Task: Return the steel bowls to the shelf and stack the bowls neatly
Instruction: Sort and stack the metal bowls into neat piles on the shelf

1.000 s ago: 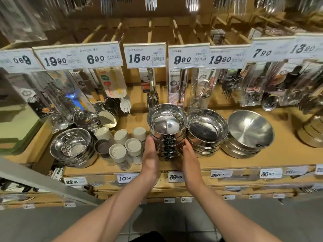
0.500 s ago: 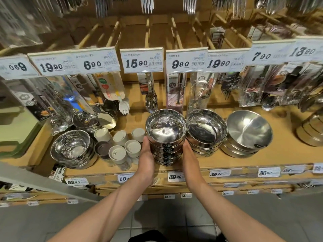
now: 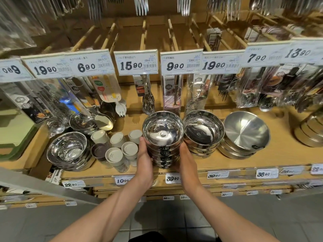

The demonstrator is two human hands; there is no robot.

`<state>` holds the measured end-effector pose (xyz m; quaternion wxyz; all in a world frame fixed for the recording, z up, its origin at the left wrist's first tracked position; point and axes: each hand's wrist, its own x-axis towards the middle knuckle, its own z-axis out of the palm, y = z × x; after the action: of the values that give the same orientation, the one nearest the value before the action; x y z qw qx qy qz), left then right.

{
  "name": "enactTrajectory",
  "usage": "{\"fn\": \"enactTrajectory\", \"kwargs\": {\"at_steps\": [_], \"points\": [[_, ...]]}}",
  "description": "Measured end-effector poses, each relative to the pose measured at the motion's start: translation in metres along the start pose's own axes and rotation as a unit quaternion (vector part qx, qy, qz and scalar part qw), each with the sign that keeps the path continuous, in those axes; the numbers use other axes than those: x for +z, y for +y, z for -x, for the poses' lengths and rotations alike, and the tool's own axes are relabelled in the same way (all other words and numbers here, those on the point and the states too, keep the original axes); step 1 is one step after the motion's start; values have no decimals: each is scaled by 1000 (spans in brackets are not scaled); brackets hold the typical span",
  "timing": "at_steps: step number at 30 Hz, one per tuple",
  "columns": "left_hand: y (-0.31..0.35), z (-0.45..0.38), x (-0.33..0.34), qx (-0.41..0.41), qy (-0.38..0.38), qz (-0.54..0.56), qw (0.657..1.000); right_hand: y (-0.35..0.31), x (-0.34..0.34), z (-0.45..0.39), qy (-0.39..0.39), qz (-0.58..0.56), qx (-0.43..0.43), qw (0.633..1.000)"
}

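A tall stack of shiny steel bowls (image 3: 162,135) stands on the wooden shelf (image 3: 286,154) at its middle front. My left hand (image 3: 145,163) presses against the stack's left side and my right hand (image 3: 187,163) against its right side, so both hold it. Right beside it sits a shorter stack of steel bowls (image 3: 203,131), touching or nearly touching. Further right is a stack of wider matte bowls (image 3: 244,133), the top one tilted. Another stack of steel bowls (image 3: 68,151) rests at the left.
Several white-lidded shaker jars (image 3: 115,154) stand just left of my left hand. Packaged cutlery (image 3: 146,100) hangs on pegs behind the bowls under price tags (image 3: 138,64). Round tins (image 3: 309,131) sit at the far right. Grey floor tiles lie below.
The view has shifted slightly down. My hands stay clasped around the stack, which sits a little nearer the front edge and closer to the stack on its right.
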<state>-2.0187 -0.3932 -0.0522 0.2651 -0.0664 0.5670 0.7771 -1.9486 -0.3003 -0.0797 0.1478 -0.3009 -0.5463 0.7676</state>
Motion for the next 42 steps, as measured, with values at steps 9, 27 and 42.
{"fn": "enactTrajectory", "kwargs": {"at_steps": [9,27,42], "points": [[7,25,8,24,13,8,1000,-7,-8,17,6,20,-42,999],[-10,89,55,23,-85,-65,994,-45,-64,88,52,40,-46,997],[-64,117,159,2,-113,-94,989,-68,-183,96,92,11,-45,995]]}}
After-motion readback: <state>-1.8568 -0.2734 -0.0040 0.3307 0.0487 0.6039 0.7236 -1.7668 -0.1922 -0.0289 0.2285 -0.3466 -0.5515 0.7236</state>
